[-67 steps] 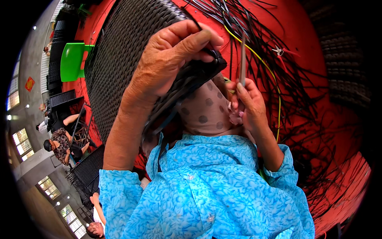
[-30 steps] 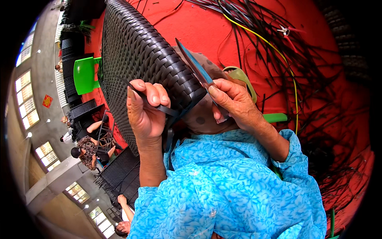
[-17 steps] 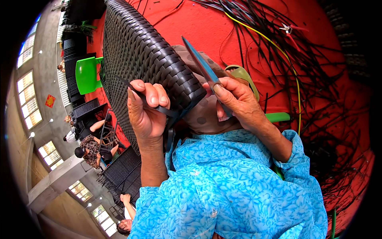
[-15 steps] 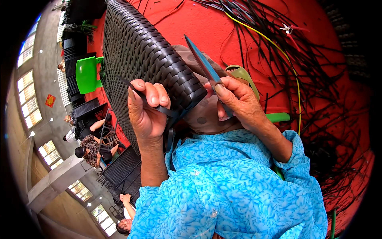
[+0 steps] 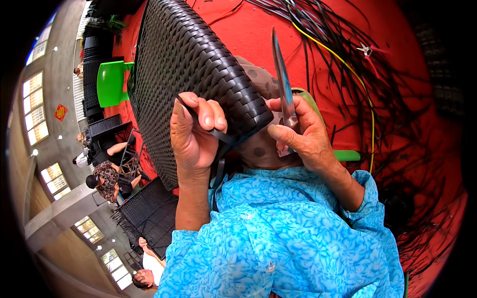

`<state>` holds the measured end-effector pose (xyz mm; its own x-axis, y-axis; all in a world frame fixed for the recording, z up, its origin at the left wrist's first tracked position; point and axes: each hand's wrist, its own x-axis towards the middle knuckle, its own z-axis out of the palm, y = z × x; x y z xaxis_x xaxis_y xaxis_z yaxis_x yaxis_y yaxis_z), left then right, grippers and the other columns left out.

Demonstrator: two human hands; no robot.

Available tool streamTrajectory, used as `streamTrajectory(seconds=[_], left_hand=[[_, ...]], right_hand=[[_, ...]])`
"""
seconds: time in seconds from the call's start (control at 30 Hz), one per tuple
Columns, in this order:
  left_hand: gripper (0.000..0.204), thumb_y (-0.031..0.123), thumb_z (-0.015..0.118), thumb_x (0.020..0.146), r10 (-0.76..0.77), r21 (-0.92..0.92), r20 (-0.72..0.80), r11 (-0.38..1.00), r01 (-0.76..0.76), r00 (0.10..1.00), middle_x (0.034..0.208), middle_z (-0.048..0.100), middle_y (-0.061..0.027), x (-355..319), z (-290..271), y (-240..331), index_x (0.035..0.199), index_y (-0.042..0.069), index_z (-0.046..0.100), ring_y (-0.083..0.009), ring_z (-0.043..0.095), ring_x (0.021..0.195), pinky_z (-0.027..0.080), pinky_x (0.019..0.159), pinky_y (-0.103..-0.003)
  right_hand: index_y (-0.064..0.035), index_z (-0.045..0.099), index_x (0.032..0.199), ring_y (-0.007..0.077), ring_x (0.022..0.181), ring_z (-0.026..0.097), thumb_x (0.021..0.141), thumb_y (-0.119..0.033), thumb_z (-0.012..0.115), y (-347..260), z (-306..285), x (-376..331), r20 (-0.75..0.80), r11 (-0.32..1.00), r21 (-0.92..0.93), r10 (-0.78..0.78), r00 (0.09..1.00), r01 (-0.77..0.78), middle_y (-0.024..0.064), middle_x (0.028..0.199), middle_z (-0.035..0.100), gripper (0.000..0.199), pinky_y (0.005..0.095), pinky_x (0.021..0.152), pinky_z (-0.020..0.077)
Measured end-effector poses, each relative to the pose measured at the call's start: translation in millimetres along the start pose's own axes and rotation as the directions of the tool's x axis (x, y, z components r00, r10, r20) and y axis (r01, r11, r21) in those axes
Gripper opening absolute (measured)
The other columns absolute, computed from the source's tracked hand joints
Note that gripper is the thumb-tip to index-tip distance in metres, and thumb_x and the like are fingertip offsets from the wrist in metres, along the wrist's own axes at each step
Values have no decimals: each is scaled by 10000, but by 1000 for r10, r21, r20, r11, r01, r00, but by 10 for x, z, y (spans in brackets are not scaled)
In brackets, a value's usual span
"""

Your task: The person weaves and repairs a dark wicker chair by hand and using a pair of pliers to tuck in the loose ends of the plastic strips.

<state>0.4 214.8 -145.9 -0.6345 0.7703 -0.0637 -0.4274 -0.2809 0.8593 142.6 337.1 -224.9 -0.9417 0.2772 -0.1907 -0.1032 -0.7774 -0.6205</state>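
Note:
My left hand point(image 5: 195, 141) is closed, its fingers curled round a thin black flat strip point(image 5: 221, 135). The strip trails from the fingers to the corner of a black woven panel point(image 5: 206, 59), which leans across my lap. Just right of that corner, my right hand point(image 5: 314, 133) grips a long pointed metal blade point(image 5: 282, 74), tip upward. Its thumb lies apart from the blade, which rests against the fingers. The blade's lower end is partly hidden by the hand, so its handle type is unclear.
Loose black strips point(image 5: 343, 64) and a yellow strip point(image 5: 354, 72) lie on the red floor at right, with red-handled pruning shears point(image 5: 366, 50) among them. A green chair point(image 5: 110, 84) stands left. Other people point(image 5: 107, 179) sit beside woven pieces at far left.
The blade in my right hand has swung more upright and its thumb has moved off it. Both hands and the panel appear slightly further right in view; the left hand keeps its strip.

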Motion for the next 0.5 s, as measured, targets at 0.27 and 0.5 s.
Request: streamTrajectory(seconds=[0.27,0.5], left_hand=[[225,271,460,945,30,-41,47,999,-28,998,697,549,-67,3,-63,-50,969,61,538,-212,521,673,449,611,-320],[237,321,473,939,36,-3,72,999,-36,997,695,501,-33,-2,-67,-64,982,91,517,-175,467,689,409,620,-282]], right_hand=[[-74,471,1133,6,551,493,765,-153,735,13,83,25,-53,998,-61,-32,998,29,-39,719,552,460,139,453,379],[-54,498,1108,21,603,494,742,-165,758,-57,121,3,-150,966,-246,-116,982,77,-18,782,558,462,162,514,406]])
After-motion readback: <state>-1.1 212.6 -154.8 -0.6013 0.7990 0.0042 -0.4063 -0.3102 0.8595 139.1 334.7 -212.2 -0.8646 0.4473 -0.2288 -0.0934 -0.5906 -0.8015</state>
